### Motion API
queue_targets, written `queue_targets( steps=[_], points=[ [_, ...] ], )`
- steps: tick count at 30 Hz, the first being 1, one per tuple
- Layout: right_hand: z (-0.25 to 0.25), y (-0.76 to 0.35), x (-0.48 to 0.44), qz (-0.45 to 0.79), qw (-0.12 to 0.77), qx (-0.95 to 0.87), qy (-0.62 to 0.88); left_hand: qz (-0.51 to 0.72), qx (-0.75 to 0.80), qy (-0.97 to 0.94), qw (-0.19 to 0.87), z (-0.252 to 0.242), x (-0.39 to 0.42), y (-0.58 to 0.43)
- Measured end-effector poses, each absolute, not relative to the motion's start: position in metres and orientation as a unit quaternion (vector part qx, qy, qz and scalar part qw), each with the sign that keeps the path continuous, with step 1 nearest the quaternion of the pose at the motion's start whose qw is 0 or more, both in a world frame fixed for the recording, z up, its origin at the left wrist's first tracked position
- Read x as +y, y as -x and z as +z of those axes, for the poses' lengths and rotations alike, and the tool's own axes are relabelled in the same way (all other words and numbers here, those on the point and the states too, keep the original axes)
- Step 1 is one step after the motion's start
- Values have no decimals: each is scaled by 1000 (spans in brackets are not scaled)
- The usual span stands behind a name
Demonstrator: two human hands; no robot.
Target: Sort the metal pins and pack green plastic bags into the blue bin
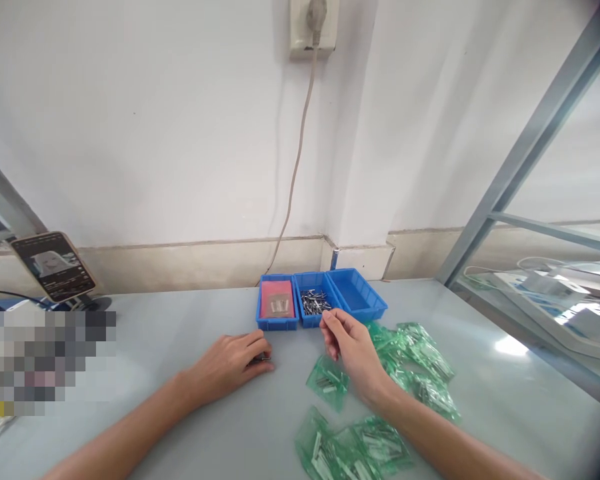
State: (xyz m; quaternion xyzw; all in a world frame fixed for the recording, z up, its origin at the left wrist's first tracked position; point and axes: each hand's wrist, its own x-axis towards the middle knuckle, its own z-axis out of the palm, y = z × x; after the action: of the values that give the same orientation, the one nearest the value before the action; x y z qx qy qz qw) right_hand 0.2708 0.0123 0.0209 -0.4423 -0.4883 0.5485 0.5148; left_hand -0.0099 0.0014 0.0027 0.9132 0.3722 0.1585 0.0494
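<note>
My left hand (233, 363) rests palm-down on the grey table (180, 347), fingers curled over a small metal part (263, 359) at its fingertips. My right hand (347, 347) hovers just in front of the middle blue tray (314, 303), fingers pinched together; whatever is in the pinch is too small to name. That tray holds several small metal pins. The left blue tray (277, 301) holds a pink sheet with small parts on it. The right blue tray (356, 293) looks empty. Green plastic bags (327, 381) of parts lie around my right wrist.
More green bags (425, 367) spread to the right and near the table's front edge (350, 450). A phone on a stand (54, 265) sits at the far left. A cable hangs from a wall socket (314, 27). A metal frame (520, 167) and shelf stand at right.
</note>
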Motion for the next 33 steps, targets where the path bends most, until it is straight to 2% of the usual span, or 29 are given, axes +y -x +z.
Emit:
queue_targets(
  steps=[9,20,23,25,29,33],
  points=[
    [22,-270,12,526,518,-478,476,114,412,-904,-6,3,1,11],
    [27,-269,10,534,490,-501,473,140,384,-913,20,-1,2,11],
    [27,-268,6,512,456,-562,463,151,368,-917,20,-1,2,10],
    [26,-268,2,452,422,-642,453,154,359,-920,13,-1,2,9],
    [25,-268,-8,277,300,-833,373,158,351,-923,-3,-1,1,8],
    [26,-268,-15,213,219,-898,316,170,347,-922,-6,-2,1,9]
  ],
)
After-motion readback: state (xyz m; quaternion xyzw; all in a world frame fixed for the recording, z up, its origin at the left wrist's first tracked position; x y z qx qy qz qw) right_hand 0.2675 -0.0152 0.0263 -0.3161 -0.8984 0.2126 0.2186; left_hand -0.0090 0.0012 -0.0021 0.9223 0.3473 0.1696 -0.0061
